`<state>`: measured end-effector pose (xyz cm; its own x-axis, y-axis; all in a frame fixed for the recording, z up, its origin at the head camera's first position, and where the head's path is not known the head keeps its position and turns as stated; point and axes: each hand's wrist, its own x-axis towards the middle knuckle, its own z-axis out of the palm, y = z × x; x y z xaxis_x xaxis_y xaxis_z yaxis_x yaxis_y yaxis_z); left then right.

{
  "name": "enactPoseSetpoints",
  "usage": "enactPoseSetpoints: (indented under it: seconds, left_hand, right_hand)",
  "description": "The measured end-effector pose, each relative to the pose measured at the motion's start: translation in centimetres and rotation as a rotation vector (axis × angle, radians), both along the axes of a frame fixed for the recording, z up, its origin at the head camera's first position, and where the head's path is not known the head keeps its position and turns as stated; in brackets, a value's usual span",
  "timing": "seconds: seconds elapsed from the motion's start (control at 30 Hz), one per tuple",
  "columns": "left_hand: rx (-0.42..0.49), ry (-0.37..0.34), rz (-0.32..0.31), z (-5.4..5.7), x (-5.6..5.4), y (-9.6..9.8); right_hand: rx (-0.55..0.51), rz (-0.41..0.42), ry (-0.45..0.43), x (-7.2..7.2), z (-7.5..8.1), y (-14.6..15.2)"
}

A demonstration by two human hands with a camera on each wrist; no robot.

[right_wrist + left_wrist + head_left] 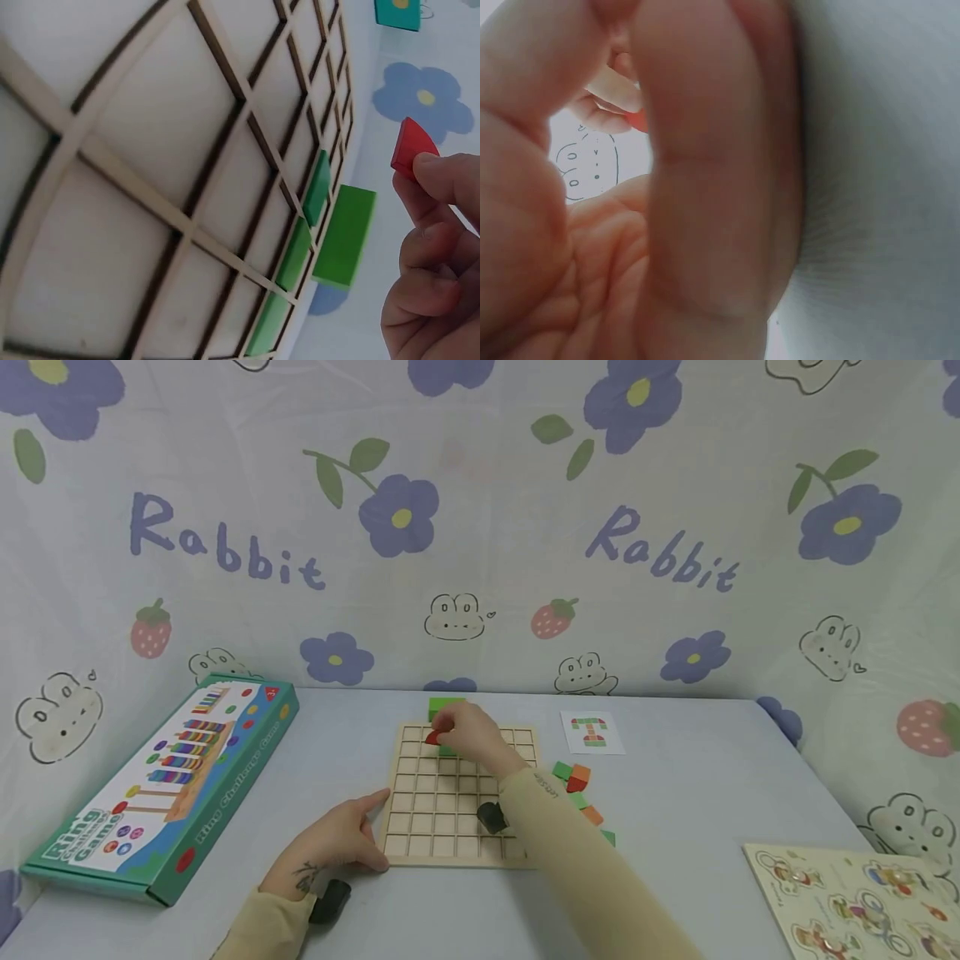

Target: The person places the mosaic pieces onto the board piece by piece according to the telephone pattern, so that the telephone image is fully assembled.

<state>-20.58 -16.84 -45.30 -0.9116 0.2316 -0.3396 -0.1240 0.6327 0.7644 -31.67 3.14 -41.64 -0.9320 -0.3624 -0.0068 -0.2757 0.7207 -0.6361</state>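
- Currently in the right hand (474, 737): one red piece (412, 146), pinched between thumb and fingertip by one end, its pointed corner free.
- Position of red piece: over the far rows of the wooden grid board (420, 846), to the left of the right hand; in the right wrist view it shows apart from the grid.
- Axis: a wedge with one curved side, no marked long axis; the turn of that curve against the square cells is, in judgement, what a placement would hinge on. Intended cell: cannot tell.
- Neighbours: three green tiles (294, 253) seated in a row of cells along the board's far edge; one green block (447, 705) just beyond that edge, outside the grid.
- Left hand (336, 837): at the board's left side, thumb and forefinger spread and touching the edge; nothing seen in its grasp; well apart from the red piece.
- Nearer hand: the right, its forearm crossing the board from the near right.
- Right of the board: loose pieces (581, 773), green, orange and red; beyond them, flat, a pattern card (611, 744).
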Motion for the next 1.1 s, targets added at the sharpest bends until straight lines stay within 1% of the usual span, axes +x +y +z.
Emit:
enactPoseSetpoints:
  seconds: [0.17, 0.43, 0.57, 0.73, 0.93, 1.1]
  left_hand:
    - [-0.002, -0.003, 0.004, 0.0, 0.1, 0.0]
    - [0.006, 0.000, -0.002, 0.0, 0.1, -0.1]
    - [0.010, 0.000, -0.003, 0.0, 0.1, -0.1]
    - [0.006, 0.004, 0.000, 0.1, 0.2, 0.0]
    - [-0.006, 0.006, 0.005, 0.1, 0.2, 0.1]
    - [-0.004, -0.003, 0.005, 0.2, 0.2, 0.1]
  right_hand:
    - [0.078, -0.009, 0.044, -0.2, -0.8, -0.6]
    - [0.123, -0.015, 0.042, -0.2, -1.8, -1.1]
    - [0.170, -0.022, 0.054, -0.2, -2.1, -1.5]
    - [0.239, -0.025, 0.075, -0.4, -2.4, -1.8]
    - [0.319, -0.007, 0.112, -0.4, -2.4, -2.0]
    - [0.380, 0.000, 0.122, -0.3, -2.5, -2.3]
